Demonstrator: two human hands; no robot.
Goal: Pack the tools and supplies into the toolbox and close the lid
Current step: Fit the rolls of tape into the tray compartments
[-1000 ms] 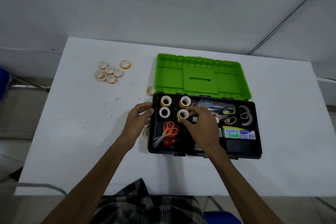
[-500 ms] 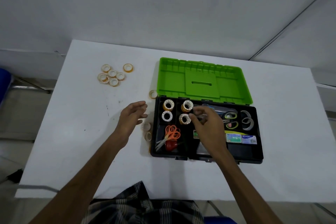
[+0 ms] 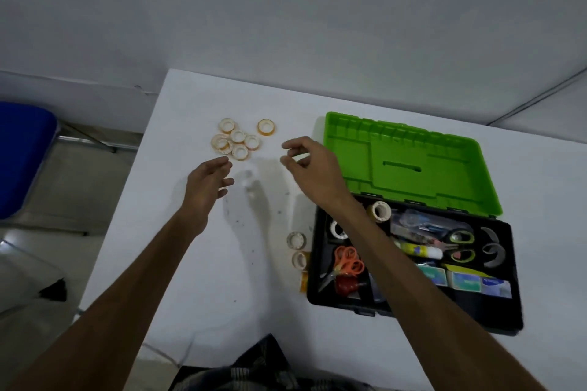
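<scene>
We see both hands gone from the toolbox (image 3: 413, 263): the right hand (image 3: 313, 168) has left the tape compartment and crossed toward the frame's upper middle, fingers loosely curled and holding nothing. The left hand (image 3: 206, 184) has also lifted up-left, fingers relaxed, just below the cluster of tape rolls (image 3: 236, 141).

I have one view only, from a head-worn camera looking forward and steeply down over the white table (image 3: 197, 263). Its wide angle takes in the wall (image 3: 286, 9) behind, the floor (image 3: 79, 187) at left, and my forearms reaching in from below.
</scene>
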